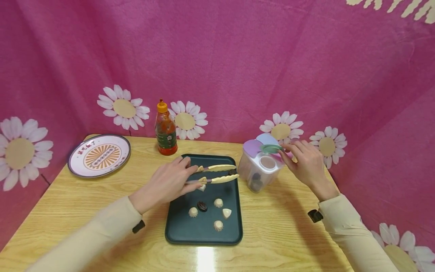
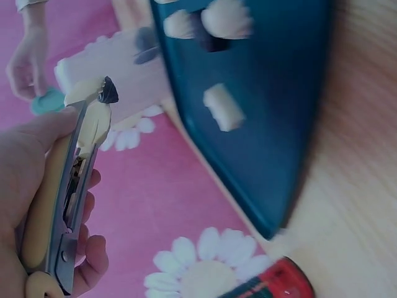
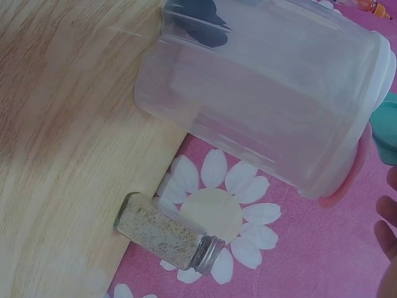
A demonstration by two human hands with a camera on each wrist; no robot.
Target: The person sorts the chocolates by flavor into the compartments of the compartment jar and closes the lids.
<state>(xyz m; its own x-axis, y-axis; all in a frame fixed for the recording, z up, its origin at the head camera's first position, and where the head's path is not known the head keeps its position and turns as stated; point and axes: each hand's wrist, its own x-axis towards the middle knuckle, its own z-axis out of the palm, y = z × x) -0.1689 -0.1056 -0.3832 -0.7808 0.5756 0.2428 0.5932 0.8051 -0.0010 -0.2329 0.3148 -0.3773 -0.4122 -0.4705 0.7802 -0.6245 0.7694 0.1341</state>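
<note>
My left hand (image 1: 168, 183) grips a pair of tongs (image 2: 54, 198) with cream scalloped tips. Between those tips sits a dark chocolate (image 2: 108, 90), held above the far right part of a dark tray (image 1: 183, 226). Several white chocolates (image 1: 218, 225) and a dark leaf-patterned one (image 1: 202, 206) lie on the tray. My right hand (image 1: 307, 166) pinches the raised green flap (image 1: 270, 149) of a clear container (image 1: 246, 166) with petal-shaped coloured lids. Below the flap a round opening shows, and dark pieces (image 3: 201, 22) lie at the container's bottom.
A sauce bottle (image 1: 166, 132) with an orange cap stands behind the tray. On the left, a patterned plate (image 1: 76, 162) lies on the wooden table (image 1: 272, 234). A small glass jar of pale grains (image 3: 162, 233) stands near the container. Pink flowered cloth (image 1: 217, 68) surrounds the table.
</note>
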